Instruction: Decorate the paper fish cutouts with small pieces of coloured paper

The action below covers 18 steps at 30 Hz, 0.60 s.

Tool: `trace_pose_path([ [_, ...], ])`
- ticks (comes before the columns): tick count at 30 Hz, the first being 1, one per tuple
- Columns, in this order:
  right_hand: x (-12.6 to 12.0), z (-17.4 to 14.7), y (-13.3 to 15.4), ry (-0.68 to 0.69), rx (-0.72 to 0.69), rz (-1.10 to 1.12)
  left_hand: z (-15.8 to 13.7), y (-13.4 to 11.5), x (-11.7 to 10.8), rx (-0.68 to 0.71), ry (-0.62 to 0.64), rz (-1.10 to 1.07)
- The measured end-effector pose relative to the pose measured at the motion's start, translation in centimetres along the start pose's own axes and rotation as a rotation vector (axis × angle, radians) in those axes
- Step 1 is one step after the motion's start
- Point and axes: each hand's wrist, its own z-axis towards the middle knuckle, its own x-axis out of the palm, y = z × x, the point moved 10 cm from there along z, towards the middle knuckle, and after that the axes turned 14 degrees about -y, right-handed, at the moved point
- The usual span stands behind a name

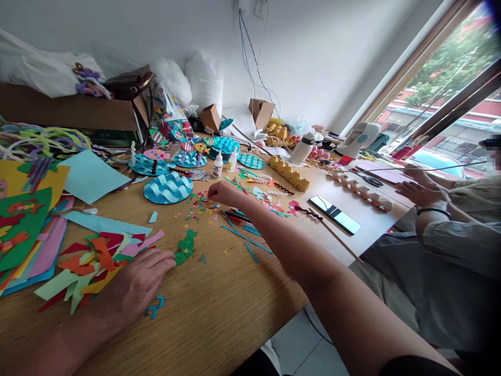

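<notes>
My left hand (143,279) lies low on the table, fingers stretched forward, fingertips touching the near edge of a green paper fish (186,246). Its thumb is hidden. Under and beside that hand spread coloured paper scraps (104,256). My right hand (225,193) reaches across to a pile of small paper confetti (201,201), its fingers bent down and drawn together. Whatever they pinch, if anything, is too small to see. Blue paper strips (252,252) lie near my right forearm, and a small blue cut-out (155,307) sits by my left wrist.
Behind my right hand stand two glue bottles (218,166) and a blue wavy paper disc (168,188). Stacked paper sheets (50,245) occupy the left side. To the right are a phone (334,214), an egg-carton strip (288,174), scissors (370,180) and a co-worker's hands (420,190).
</notes>
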Motion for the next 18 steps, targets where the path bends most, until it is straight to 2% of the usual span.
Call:
trace_pose_path([
  [4,0.2,-0.2,1.4,0.020,-0.052,-0.003,0.3,-0.1,-0.2,-0.011,-0.016,-0.004],
  [11,1.5,-0.2,2.1,0.070,-0.083,0.007,0.2,0.1,0.0,-0.025,0.018,-0.022],
  [18,0.2,-0.6,1.9,0.015,-0.026,-0.016,1.0,-0.4,-0.2,-0.039,0.071,-0.034],
])
